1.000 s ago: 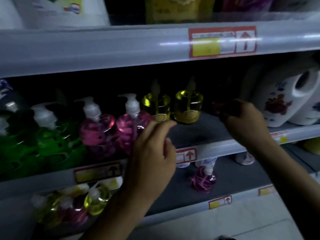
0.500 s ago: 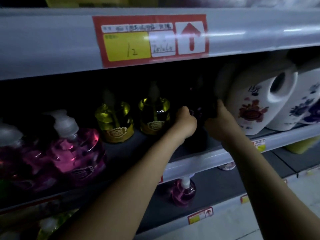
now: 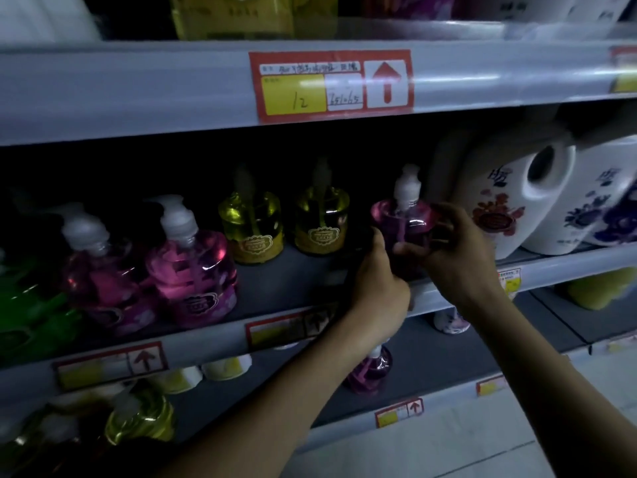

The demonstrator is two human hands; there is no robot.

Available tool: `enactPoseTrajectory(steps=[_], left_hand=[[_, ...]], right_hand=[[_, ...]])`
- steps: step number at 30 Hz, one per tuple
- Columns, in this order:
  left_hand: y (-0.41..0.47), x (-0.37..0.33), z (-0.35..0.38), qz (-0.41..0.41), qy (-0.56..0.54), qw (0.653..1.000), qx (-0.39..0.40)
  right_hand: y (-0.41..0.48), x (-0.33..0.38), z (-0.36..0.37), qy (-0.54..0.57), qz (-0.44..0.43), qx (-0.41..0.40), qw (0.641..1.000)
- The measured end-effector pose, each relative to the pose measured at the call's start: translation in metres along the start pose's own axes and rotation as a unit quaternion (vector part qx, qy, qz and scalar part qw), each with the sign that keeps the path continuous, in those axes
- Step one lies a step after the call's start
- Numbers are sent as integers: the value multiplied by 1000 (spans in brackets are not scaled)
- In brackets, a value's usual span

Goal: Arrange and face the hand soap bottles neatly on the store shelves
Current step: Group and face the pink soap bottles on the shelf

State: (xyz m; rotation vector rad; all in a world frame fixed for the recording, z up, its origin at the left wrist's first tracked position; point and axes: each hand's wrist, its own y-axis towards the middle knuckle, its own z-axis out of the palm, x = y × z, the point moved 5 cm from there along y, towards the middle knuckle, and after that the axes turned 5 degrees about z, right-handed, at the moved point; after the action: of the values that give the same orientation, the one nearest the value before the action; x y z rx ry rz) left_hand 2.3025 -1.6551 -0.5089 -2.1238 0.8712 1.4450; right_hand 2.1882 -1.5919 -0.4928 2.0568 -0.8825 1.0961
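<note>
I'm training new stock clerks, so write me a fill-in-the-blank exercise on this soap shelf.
The left hand and right hand together hold a purple soap bottle with a ___ pump.
Just left of it stand two ___ soap bottles.
The handwritten number on the price tag above reads ___.
The white jugs with flower prints stand on the held bottle's ___ side.
Missing words: white; yellow; 12; right.

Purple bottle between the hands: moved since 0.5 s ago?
Yes. The purple bottle, gripped by left hand and right hand, has come forward from the back of the shelf, now nearer its front edge than the right yellow bottle.
</note>
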Motion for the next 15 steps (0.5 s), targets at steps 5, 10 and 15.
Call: enactPoseTrajectory(steps=[5,10,15], left_hand=[[-40,10,-27,-7,-3,1000,-6],[-63,30,-61,7,-15,998,-60],[-76,52,-89,3,-1,997,-82]], right_hand=[[-26,15,18,43,-28,44,998],[-49,37,50,71,-77,63,992],[-57,52,88,79,-99,113,985]])
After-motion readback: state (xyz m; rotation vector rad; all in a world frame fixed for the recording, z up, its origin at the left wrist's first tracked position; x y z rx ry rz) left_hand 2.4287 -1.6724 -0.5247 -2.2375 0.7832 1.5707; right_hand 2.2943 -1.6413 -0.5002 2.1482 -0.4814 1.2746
